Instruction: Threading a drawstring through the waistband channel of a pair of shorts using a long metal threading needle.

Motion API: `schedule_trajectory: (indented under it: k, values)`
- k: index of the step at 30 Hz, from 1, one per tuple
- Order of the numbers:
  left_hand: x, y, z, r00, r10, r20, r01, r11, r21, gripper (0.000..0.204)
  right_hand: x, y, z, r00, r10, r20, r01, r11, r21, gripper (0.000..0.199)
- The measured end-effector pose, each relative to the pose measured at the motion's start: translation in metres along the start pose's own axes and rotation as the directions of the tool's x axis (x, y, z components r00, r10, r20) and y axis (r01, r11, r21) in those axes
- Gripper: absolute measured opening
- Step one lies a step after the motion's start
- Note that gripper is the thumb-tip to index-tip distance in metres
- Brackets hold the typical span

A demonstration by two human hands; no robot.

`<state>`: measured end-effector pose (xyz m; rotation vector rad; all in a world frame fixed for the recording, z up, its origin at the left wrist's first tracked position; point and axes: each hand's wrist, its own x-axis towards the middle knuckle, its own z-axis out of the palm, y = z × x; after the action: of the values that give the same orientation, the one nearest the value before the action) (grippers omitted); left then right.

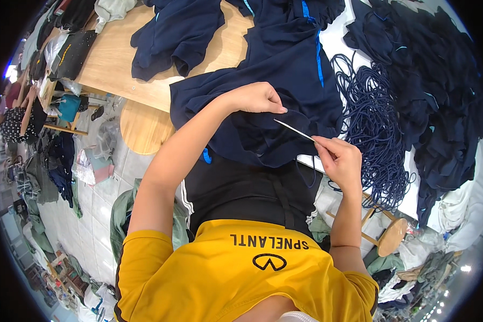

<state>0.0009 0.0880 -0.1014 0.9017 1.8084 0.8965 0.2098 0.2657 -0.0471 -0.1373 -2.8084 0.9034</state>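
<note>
A navy garment (241,134) lies over the table's front edge and onto my lap, with a bright blue strip (320,59) along one part. Above it, my left hand (257,98) is closed in a pinch at the end of what looks like a thin navy cord (301,113). My right hand (338,161) grips a thin, pale, pointed rod (295,130), its tip directed up and left toward my left fingertips. A length of cord also hangs below the garment, near my right hand. Fabric folds hide where the cord enters.
A tangled heap of navy cord (373,129) lies on the white surface to the right, beside piled dark garments (440,102). Another navy garment (177,37) rests on the wooden table (110,59). Round stools (145,129) stand nearby. Another person (17,126) is at far left.
</note>
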Motion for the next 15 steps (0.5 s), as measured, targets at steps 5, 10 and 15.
schedule_trajectory:
  k: [5, 10, 15]
  values:
    - [-0.001, 0.001, 0.001, 0.998, 0.04, -0.04, -0.038, 0.997, 0.066, 0.031, -0.001, 0.004, 0.007, 1.0, -0.016, -0.007, 0.017, 0.997, 0.072, 0.014]
    - [-0.007, 0.01, 0.0, 0.999, 0.015, -0.029, -0.012, 0.995, 0.094, 0.03, 0.006, 0.002, 0.01, 0.945, 0.203, 0.255, -0.245, 0.958, 0.147, 0.013]
    - [-0.017, 0.009, 0.003, 0.998, 0.022, -0.058, -0.021, 0.999, 0.029, 0.028, 0.008, 0.003, -0.001, 0.941, 0.235, 0.244, -0.288, 0.934, 0.211, 0.013]
